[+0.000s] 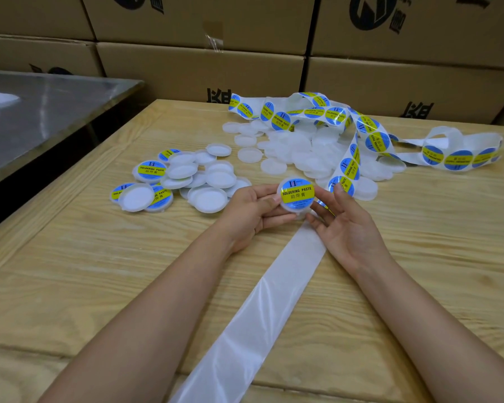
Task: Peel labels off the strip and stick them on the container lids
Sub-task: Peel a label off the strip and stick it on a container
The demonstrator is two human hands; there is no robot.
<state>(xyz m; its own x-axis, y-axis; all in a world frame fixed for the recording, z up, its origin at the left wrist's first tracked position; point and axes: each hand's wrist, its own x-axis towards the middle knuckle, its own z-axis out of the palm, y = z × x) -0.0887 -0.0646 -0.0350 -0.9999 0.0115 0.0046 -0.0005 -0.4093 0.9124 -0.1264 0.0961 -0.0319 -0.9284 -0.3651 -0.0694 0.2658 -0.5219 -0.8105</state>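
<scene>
A pale wooden table (pixel 70 271) is seen. Stacked cardboard boxes (pixel 201 71) are ranged behind. A steel bench (pixel 41 112) is set left.

Left hand (pixel 252 212) holding labelled lid (pixel 297 194), right hand (pixel 346 225) open beside it, bare backing strip (pixel 262 312) on wooden table (pixel 99 271)

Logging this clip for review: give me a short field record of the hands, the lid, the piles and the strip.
left hand: holds labelled lid by its edge
right hand: open, fingers beside the lid
label strip: unpeeled labels trail away to the right
empty backing: runs toward the camera
finished pile: left, many face down
bare lids: centre, behind the hands
surface: wooden table
</scene>
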